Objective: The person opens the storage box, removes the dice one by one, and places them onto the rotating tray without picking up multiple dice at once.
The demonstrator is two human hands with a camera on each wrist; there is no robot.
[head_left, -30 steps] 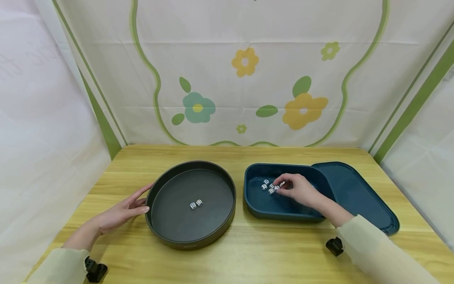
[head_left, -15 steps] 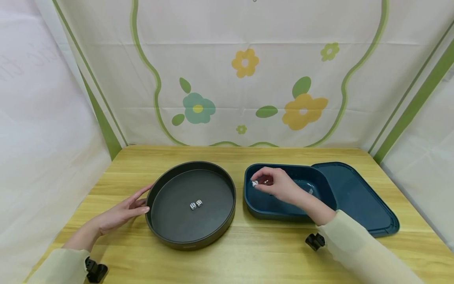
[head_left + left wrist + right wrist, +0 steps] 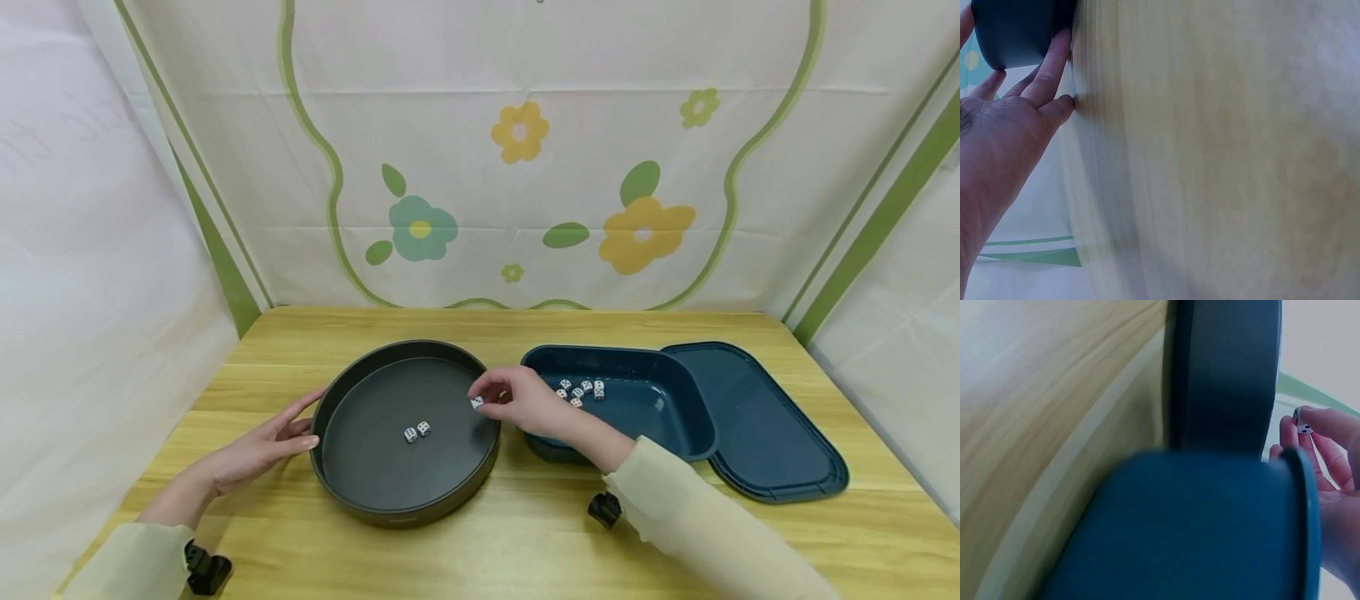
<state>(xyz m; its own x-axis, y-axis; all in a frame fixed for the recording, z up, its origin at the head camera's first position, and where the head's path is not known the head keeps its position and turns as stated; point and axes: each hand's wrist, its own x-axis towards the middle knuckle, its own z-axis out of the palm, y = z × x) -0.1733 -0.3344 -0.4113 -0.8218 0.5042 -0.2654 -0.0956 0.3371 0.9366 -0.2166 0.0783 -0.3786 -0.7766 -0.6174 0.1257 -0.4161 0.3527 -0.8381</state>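
My right hand pinches a white die with black dots between thumb and fingertips, over the right rim of a round dark baking pan. The right wrist view also shows this die at the fingertips. Two dice lie side by side near the middle of the pan. My left hand rests against the pan's left side, thumb at the rim and fingers along the outer wall. Several more dice lie in the left part of a blue rectangular box, partly hidden behind my right hand.
A blue lid lies on the wooden table to the right of the box, one edge tucked behind it. The box stands a short gap from the pan. A printed flower cloth hangs behind the table.
My right hand has lifted a die out of the blue box and carried it left to the pan's rim. My left hand and the two dice in the pan have stayed put.
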